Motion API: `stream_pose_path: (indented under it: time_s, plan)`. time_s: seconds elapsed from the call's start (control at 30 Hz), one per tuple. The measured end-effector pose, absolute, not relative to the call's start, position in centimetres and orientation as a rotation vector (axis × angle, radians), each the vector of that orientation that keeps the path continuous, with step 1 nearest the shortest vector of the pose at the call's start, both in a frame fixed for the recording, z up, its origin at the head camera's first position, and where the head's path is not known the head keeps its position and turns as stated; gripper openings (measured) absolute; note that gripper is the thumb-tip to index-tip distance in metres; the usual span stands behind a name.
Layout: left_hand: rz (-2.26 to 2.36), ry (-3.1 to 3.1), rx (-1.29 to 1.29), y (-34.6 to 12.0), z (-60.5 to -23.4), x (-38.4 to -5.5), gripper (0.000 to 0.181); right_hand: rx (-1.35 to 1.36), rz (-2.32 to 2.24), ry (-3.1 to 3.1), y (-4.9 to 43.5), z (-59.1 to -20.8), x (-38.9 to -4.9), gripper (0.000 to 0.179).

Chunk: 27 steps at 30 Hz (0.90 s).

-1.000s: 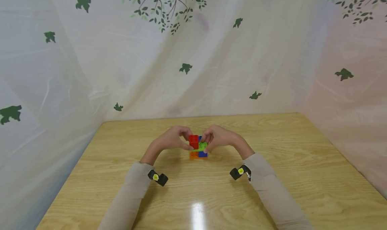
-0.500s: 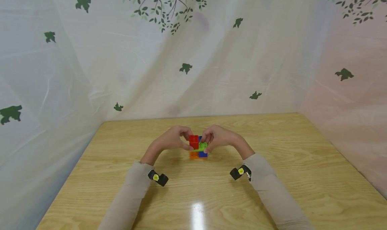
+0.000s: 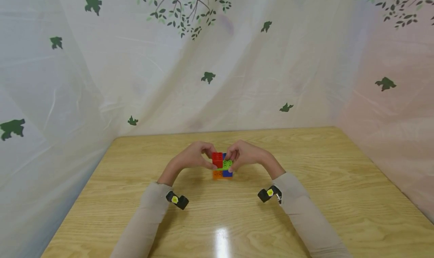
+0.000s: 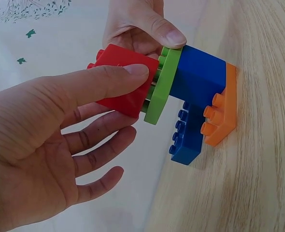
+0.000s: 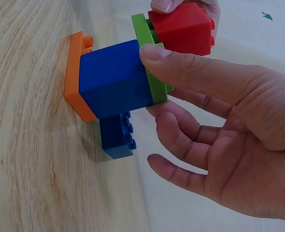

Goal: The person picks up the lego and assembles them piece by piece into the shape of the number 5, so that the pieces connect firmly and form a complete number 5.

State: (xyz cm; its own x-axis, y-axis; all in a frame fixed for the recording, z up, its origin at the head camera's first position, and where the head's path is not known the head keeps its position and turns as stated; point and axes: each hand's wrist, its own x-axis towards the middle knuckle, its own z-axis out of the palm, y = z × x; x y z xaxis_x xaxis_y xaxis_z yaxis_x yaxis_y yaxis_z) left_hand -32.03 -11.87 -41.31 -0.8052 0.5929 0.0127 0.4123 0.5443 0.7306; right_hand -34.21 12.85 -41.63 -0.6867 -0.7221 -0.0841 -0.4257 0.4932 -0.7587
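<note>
My left hand (image 3: 192, 155) pinches a red building brick (image 4: 125, 57) between thumb and fingers, its other fingers spread loosely in the left wrist view. The red brick sits on the left part of a thin green plate (image 4: 163, 89), whose studs show beside it. My right hand (image 3: 249, 152) pinches that green plate, thumb at its edge over the large blue brick (image 5: 116, 79). This blue brick joins the green plate to an orange plate (image 4: 225, 116), which lies at the table. Behind stands a second, studded blue brick (image 4: 185, 137), partly hidden.
The bricks stand on a wooden table (image 3: 223, 205) toward its far side. A pale curtain (image 3: 162, 81) with leaf and bird prints rises along the back and sides. Each wrist wears a small black camera, as on the left sleeve (image 3: 139, 220).
</note>
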Motion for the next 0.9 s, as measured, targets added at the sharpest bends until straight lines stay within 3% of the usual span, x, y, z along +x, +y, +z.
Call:
stream_pose_path:
  time_s: [0.9]
  plan:
    - [1.099,2.557,0.830,-11.96,-41.63,-32.09,0.024,-0.969,-1.034,2.351,12.98,-41.81,-34.35,0.025]
